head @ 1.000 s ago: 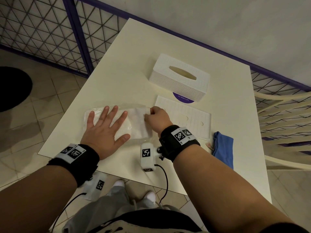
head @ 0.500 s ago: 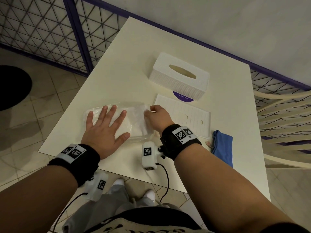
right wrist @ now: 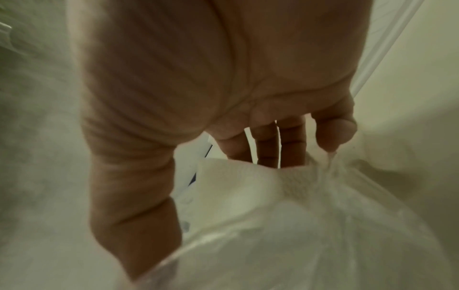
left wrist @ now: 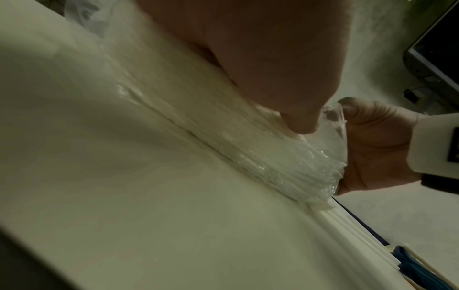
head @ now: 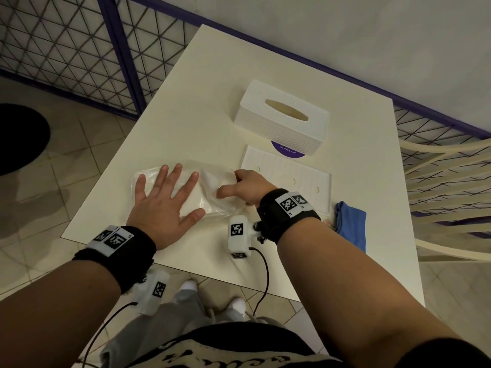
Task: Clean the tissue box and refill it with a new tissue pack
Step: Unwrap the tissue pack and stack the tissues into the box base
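Left hand flat on tissue pack.

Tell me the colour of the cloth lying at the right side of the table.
The cloth is blue; the head view shows it best.

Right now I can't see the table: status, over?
Left hand flat on tissue pack. Right hand pinching its wrapper end. Tissue box empty, base plate off. Nothing blocking.

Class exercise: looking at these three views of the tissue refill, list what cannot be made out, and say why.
- Inside of the tissue box: head view, slot too dark.
- Sticker text: head view, box covers it, print too small.
- Tissue pack opening: the left hand and right hand cover it; wrist views blurred.
- Blue cloth: right forearm overlaps it.
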`<state>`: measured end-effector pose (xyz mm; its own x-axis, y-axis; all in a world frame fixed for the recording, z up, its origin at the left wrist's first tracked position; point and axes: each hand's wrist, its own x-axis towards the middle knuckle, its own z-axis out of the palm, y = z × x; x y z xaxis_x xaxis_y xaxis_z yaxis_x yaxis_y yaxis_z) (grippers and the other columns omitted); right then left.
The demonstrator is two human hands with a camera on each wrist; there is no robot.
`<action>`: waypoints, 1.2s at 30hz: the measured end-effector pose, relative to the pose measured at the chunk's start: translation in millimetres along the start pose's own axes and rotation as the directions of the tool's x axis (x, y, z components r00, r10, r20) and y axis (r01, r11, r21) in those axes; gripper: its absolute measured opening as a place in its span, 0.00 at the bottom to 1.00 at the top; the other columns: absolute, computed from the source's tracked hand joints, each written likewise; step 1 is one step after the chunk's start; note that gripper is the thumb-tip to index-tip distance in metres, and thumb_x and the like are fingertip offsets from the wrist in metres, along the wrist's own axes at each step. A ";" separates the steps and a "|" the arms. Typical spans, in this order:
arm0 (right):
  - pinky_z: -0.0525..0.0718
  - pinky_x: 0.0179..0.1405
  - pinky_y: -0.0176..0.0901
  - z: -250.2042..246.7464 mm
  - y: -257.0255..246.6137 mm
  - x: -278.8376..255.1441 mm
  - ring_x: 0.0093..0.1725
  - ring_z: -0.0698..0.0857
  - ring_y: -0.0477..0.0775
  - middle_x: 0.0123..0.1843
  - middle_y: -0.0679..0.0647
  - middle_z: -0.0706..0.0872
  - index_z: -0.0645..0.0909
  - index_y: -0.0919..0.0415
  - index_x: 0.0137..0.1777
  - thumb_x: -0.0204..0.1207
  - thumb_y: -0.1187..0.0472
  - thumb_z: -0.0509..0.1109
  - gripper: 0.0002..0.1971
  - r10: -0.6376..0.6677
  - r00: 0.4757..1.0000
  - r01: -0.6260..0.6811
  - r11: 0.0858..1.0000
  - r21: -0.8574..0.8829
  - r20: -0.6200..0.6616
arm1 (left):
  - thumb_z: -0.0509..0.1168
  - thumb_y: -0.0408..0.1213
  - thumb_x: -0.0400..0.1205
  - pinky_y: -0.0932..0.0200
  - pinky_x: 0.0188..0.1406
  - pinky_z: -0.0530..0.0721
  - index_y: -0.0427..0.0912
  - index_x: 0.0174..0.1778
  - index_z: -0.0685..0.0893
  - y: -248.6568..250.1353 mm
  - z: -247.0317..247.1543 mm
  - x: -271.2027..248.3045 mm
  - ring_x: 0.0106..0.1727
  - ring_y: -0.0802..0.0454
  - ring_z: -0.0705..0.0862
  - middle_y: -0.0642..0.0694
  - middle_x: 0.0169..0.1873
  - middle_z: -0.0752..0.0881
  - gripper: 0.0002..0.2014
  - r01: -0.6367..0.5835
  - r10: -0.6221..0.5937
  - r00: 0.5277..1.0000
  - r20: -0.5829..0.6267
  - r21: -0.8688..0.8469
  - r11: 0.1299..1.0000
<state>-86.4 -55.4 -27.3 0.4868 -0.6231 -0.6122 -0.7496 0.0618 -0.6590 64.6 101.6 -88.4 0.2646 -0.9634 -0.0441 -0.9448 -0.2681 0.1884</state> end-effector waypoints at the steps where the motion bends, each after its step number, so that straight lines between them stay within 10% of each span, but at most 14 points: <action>1: 0.77 0.36 0.37 -1.4 -1.1 -0.7 0.48 0.85 0.46 0.51 0.47 0.87 0.82 0.54 0.59 0.61 0.49 0.81 0.26 -0.003 1.000 0.003 1.000 0.002 0.008 | 0.36 0.71 0.77 0.32 0.76 0.39 0.63 0.82 0.39 0.2 -0.2 0.1 0.84 0.45 0.42 0.47 0.84 0.46 0.37 -0.002 0.002 1.000 0.000 -0.001 1.000; 16: 0.77 0.35 0.40 -6.4 10.9 9.1 0.45 0.81 0.53 0.46 0.53 0.84 0.81 0.56 0.52 0.79 0.49 0.67 0.11 0.020 0.997 -0.018 0.999 0.036 -0.072 | 0.47 0.66 0.79 0.39 0.79 0.37 0.51 0.76 0.70 16.6 -12.3 0.5 0.84 0.47 0.49 0.44 0.81 0.62 0.34 -0.193 0.191 0.981 -0.040 -0.047 0.980; 20: 0.78 0.39 0.42 -6.2 17.9 10.8 0.43 0.81 0.54 0.41 0.52 0.84 0.82 0.55 0.45 0.78 0.47 0.67 0.12 0.005 1.000 -0.003 0.998 0.064 -0.026 | 0.42 0.72 0.76 0.33 0.76 0.33 0.69 0.79 0.53 19.7 -6.3 4.7 0.84 0.46 0.40 0.46 0.84 0.49 0.34 -0.152 0.152 0.986 0.063 -0.016 0.988; 26: 0.84 0.57 0.50 -5.0 21.4 10.7 0.52 0.87 0.53 0.47 0.47 0.88 0.83 0.51 0.50 0.68 0.45 0.78 0.15 -0.018 0.997 0.009 0.993 0.120 0.077 | 0.38 0.74 0.74 0.30 0.75 0.32 0.71 0.80 0.42 20.0 -1.5 7.6 0.83 0.45 0.34 0.47 0.84 0.41 0.36 -0.128 0.121 0.985 0.122 0.048 0.991; 36: 0.79 0.38 0.44 -2.6 22.2 5.0 0.37 0.81 0.51 0.36 0.50 0.84 0.82 0.53 0.37 0.73 0.54 0.74 0.06 -0.013 0.999 0.015 0.997 0.081 -0.030 | 0.38 0.74 0.74 0.30 0.75 0.33 0.70 0.80 0.42 19.9 -0.2 4.7 0.83 0.46 0.33 0.46 0.84 0.41 0.37 -0.136 0.131 0.986 0.106 0.036 0.990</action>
<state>-101.8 -59.2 -43.9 0.4828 -0.6468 -0.5904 -0.7031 0.1156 -0.7016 47.1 91.7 -84.6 0.1163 -0.9856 -0.1224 -0.9784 -0.1349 0.1567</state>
